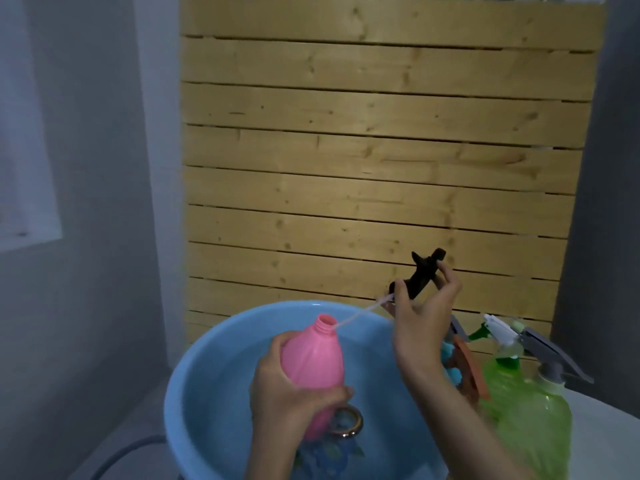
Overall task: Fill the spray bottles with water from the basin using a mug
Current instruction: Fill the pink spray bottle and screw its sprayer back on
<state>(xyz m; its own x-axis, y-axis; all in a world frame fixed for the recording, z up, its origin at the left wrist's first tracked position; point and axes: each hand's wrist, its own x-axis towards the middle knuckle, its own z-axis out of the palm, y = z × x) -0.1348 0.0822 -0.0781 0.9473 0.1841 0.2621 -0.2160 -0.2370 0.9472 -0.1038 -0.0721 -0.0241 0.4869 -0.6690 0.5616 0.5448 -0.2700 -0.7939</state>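
The left hand grips the pink bottle around its lower half: the thumb lies on the left side of the body and the other fingers are curled round the front, near the base. The bottle stands almost upright over the blue basin, its open mouth is on top and has no cap. Water is in the basin.

The right hand is raised above the far rim of the basin and holds the black spray head – the thumb presses on its lower part and the bent fingers close on it from the right side. A thin whitish tube goes from the spray head down and to the left; its end is at the right edge of the bottle's neck, but I cannot tell if it touches the neck.

The mug lies in the basin just under the pink bottle, near the left fingertips. Only its ring handle and a part with dark flower pattern are visible – the rest is hidden by the hand and the bottle.

To the right of the basin, on a white surface, stand two green spray bottles with trigger heads on. Another bottle, orange and blue, is partly hidden behind the right wrist. Behind all stands a wooden slat panel
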